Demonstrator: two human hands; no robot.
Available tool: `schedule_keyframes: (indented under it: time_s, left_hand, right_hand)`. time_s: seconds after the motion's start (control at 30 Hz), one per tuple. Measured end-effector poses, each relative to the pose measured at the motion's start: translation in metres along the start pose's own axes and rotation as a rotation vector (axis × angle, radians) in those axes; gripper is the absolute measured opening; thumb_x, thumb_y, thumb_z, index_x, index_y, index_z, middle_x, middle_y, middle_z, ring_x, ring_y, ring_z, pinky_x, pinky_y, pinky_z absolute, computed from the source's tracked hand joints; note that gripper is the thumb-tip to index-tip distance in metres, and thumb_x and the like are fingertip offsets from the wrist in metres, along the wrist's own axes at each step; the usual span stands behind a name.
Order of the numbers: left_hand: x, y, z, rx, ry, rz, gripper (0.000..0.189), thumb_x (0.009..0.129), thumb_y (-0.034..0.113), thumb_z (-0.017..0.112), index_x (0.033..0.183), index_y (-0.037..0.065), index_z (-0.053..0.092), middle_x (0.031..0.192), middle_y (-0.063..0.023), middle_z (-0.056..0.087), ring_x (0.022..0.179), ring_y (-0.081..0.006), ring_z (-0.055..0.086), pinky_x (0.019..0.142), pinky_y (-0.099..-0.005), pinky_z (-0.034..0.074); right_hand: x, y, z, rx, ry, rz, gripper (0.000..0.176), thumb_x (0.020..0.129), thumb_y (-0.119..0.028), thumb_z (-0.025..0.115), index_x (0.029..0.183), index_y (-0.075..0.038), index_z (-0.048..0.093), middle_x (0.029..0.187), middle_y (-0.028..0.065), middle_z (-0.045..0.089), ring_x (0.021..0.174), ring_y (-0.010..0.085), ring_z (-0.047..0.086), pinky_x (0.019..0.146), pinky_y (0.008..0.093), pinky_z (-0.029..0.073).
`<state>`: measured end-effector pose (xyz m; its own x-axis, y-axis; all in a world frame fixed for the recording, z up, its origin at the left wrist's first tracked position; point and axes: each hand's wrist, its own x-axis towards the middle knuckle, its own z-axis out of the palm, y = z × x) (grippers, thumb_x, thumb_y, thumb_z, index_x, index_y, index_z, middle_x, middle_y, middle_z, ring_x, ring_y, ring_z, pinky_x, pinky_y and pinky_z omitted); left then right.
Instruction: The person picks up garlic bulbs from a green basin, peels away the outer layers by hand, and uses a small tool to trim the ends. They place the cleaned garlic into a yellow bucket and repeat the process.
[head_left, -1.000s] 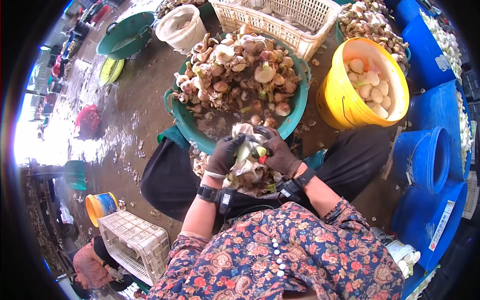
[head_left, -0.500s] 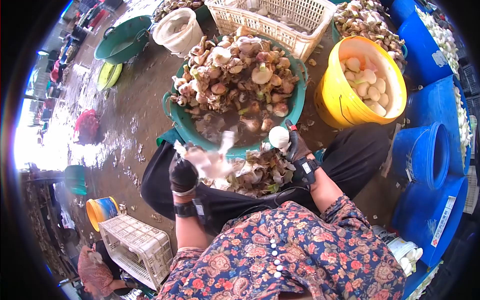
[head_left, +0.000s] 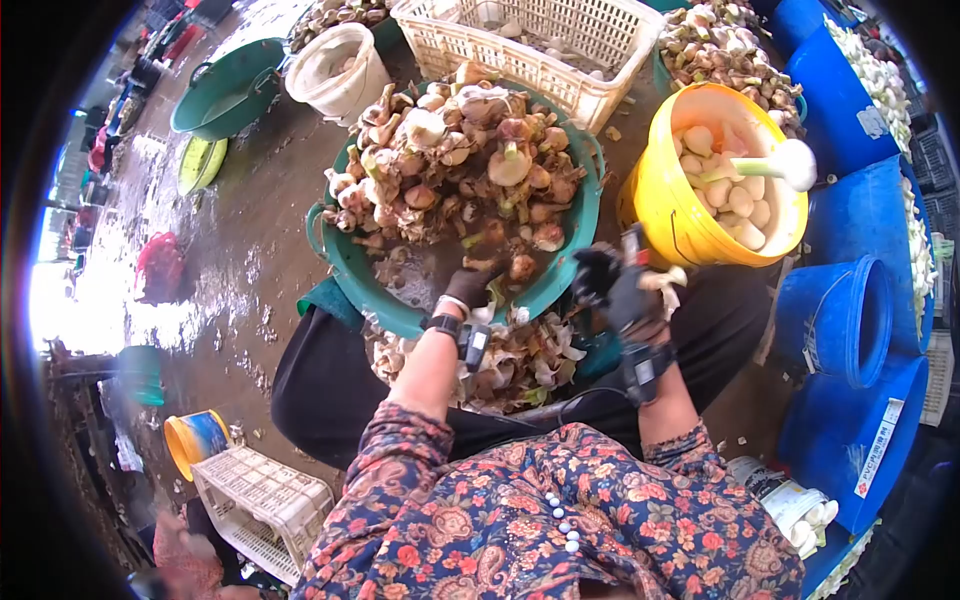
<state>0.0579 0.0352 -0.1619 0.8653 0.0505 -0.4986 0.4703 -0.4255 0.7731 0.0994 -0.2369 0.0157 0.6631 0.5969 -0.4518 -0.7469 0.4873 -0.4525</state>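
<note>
My left hand point(head_left: 472, 287), in a dark glove, reaches over the near rim of the green tub point(head_left: 355, 290). Its fingertips are down among the unpeeled garlic bulbs point(head_left: 425, 150) and murky water, partly hidden. My right hand point(head_left: 630, 295), also gloved, is between the tub and the yellow bucket point(head_left: 655, 215). It grips a small dark tool with a red part point(head_left: 632, 245), and pale scraps point(head_left: 665, 285) show beside the fingers. A peeled white bulb with a green stem point(head_left: 790, 165) overlaps the bucket's right rim, above the peeled bulbs point(head_left: 740, 200) inside.
Peel scraps point(head_left: 520, 365) are heaped at my lap. Behind the tub stand a cream crate point(head_left: 520, 50) and a white bucket point(head_left: 340, 80). Blue bins point(head_left: 865, 210) and a blue bucket point(head_left: 835, 315) line the right side. A tipped crate point(head_left: 265, 510) and a person point(head_left: 185, 555) are lower left.
The white bulb has left my right hand and now shows at the yellow bucket. My left hand has dropped the loose peel and moved right, into the tub.
</note>
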Motion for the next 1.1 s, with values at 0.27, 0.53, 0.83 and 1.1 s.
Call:
schedule_keyframes:
  time_s: [0.27,0.53,0.83,1.1]
  left_hand:
    - [-0.039,0.068,-0.002,-0.59,-0.008,-0.07,0.049,0.069,0.02,0.075,0.11,0.0,0.058,0.102,-0.0094,0.063,0.091,-0.0199,0.059,0.081,-0.0295,0.047]
    - [-0.121,0.12,-0.022,0.17,0.14,0.301,0.045,0.064,0.026,0.076,0.1,0.004,0.063,0.088,-0.0127,0.064,0.082,-0.0198,0.061,0.076,-0.0326,0.047]
    - [-0.141,0.135,-0.054,-0.474,-0.25,0.134,0.037,0.076,0.012,0.07,0.107,-0.005,0.059,0.095,-0.0054,0.065,0.088,-0.0099,0.058,0.08,-0.0251,0.046]
    - [-0.15,0.119,-0.016,-0.066,0.346,0.454,0.058,0.067,0.02,0.079,0.114,-0.004,0.054,0.096,-0.0098,0.064,0.089,-0.0199,0.061,0.084,-0.0303,0.046]
  right_hand:
    - [0.042,0.078,-0.005,-1.448,0.467,-0.404,0.042,0.083,-0.046,0.058,0.076,-0.005,0.065,0.062,0.0124,0.059,0.053,0.0266,0.055,0.052,0.0344,0.044]
    - [0.026,0.084,0.034,-1.639,0.337,-0.494,0.017,0.078,-0.022,0.06,0.074,-0.005,0.06,0.074,0.0185,0.059,0.071,0.0366,0.059,0.062,0.0451,0.046]
    - [0.017,0.082,0.028,-0.728,0.189,-0.097,0.028,0.086,-0.029,0.059,0.077,-0.003,0.063,0.063,0.0053,0.061,0.058,0.018,0.058,0.05,0.0303,0.041]
    - [0.037,0.105,0.0,-0.119,0.042,0.323,0.063,0.088,-0.062,0.035,0.106,-0.008,0.061,0.083,0.0026,0.063,0.063,0.0122,0.057,0.053,0.0243,0.045]
